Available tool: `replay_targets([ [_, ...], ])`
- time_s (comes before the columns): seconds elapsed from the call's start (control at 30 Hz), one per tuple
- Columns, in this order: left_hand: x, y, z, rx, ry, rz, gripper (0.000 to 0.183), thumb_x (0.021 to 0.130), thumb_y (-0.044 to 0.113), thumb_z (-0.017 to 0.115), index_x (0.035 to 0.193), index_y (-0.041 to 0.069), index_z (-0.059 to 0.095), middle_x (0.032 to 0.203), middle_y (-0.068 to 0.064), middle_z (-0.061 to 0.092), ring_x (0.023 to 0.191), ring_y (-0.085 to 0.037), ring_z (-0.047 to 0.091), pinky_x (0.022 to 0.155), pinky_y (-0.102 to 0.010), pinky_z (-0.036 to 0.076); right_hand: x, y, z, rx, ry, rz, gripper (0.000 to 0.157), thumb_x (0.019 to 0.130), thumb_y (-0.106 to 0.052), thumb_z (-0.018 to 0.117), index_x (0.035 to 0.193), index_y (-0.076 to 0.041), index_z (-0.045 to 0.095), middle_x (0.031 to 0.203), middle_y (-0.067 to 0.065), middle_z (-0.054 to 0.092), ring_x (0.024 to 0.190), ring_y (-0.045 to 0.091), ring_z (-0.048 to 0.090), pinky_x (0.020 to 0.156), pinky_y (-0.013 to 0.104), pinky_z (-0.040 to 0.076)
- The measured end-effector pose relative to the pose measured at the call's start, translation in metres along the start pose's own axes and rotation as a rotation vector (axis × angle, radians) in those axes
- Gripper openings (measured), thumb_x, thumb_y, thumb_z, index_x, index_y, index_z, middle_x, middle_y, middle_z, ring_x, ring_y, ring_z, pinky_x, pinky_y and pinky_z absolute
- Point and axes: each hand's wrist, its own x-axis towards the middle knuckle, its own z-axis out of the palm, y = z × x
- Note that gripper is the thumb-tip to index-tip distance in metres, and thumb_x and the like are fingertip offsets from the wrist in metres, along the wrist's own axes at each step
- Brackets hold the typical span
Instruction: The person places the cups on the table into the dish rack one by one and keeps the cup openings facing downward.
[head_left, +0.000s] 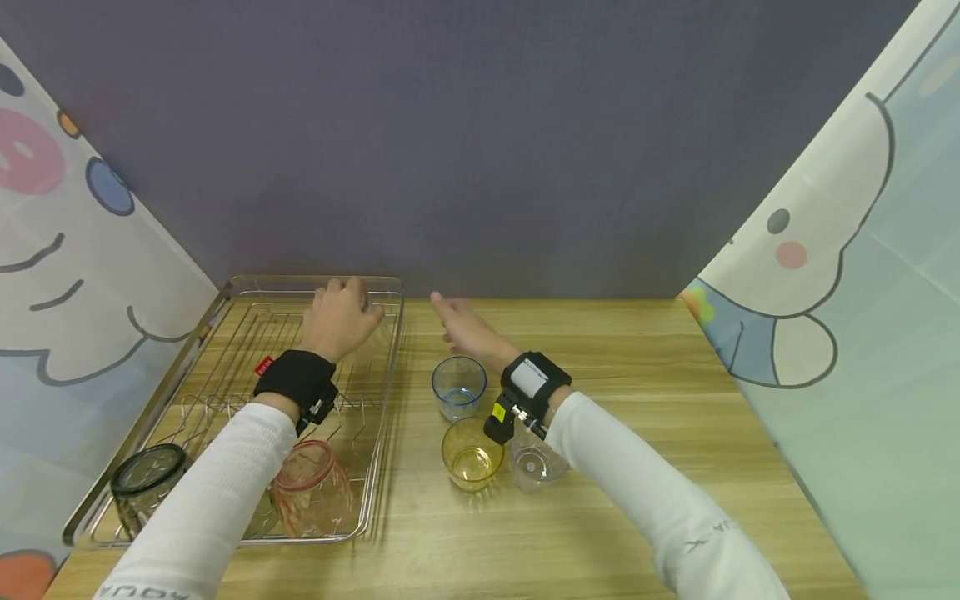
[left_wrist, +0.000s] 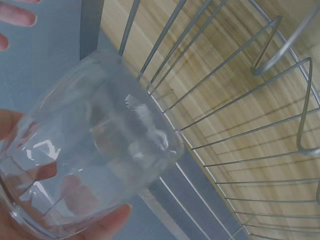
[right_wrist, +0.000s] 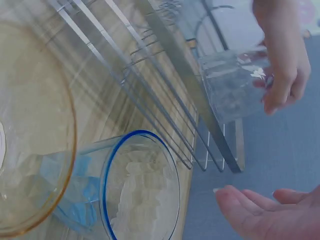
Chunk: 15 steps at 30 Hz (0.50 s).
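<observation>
My left hand (head_left: 341,321) is over the far part of the wire dish rack (head_left: 386,400). Its fingers grip a clear glass (left_wrist: 100,135), whose lower end is close to the rack's wires in the left wrist view. From the right wrist view, the same glass shows below the left hand, just behind the rack's side rail. My right hand (head_left: 472,333) holds nothing, its fingers extended, just beyond a blue-rimmed glass (head_left: 459,387) on the table. Nearer stand a yellow glass (head_left: 472,454) and another clear glass (head_left: 536,462), partly hidden by the right wrist strap.
In the rack's near end, a dark green glass (head_left: 150,483) and a pink glass (head_left: 311,492) stand upside down. Between them a greenish glass (head_left: 262,517) is mostly hidden by the left sleeve. A grey wall (head_left: 480,167) closes off the back of the wooden table (head_left: 637,375).
</observation>
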Motion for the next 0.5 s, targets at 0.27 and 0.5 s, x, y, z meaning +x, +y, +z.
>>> replay_targets([
  [0.27, 0.000, -0.002, 0.004, 0.038, -0.050, 0.008, 0.028, 0.094, 0.030, 0.053, 0.095, 0.002, 0.054, 0.107, -0.027, 0.054, 0.098, -0.051, 0.054, 0.075, -0.063, 0.051, -0.005, -0.003, 0.015, -0.225, -0.075, -0.027, 0.077, 0.102, -0.059, 0.031, 0.159, -0.011, 0.012, 0.162, 0.019, 0.025, 0.149, 0.035, 0.029, 0.121, 0.052, 0.028],
  [0.5, 0.001, -0.004, 0.010, 0.028, -0.115, -0.015, 0.031, 0.093, 0.033, 0.057, 0.098, 0.002, 0.056, 0.109, -0.027, 0.056, 0.102, -0.051, 0.057, 0.080, -0.064, 0.051, -0.010, -0.002, 0.028, -0.253, -0.140, -0.025, 0.088, 0.099, -0.050, 0.052, 0.159, -0.007, 0.003, 0.165, 0.020, 0.013, 0.152, 0.034, 0.020, 0.123, 0.050, 0.022],
])
